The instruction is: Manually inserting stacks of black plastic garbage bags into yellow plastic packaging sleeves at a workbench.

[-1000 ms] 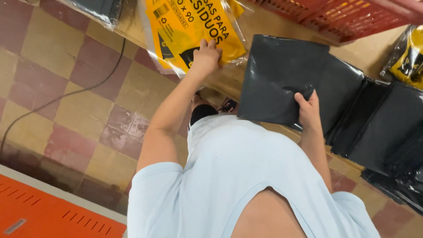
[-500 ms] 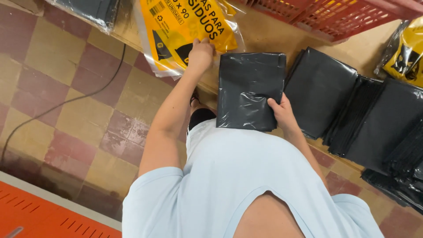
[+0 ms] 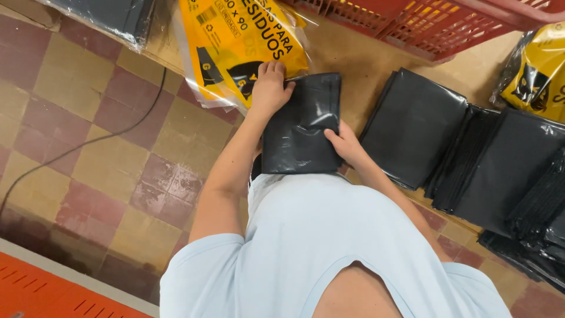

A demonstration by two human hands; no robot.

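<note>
Black plastic fills the middle of our view: a folded bag lies on the wooden table, at its near edge, just above our pale shirt. Our left hand presses flat on its upper left corner, fingers together, while our right hand grips its right edge, thumb on top. Touching the left hand is a yellow printed packet in clear wrap. To the right, stacks of folded black bags overlap one another. A red crate sits behind, cut off by the frame. Another yellow packet is half out of view. A black cable crosses the checkered floor.
</note>
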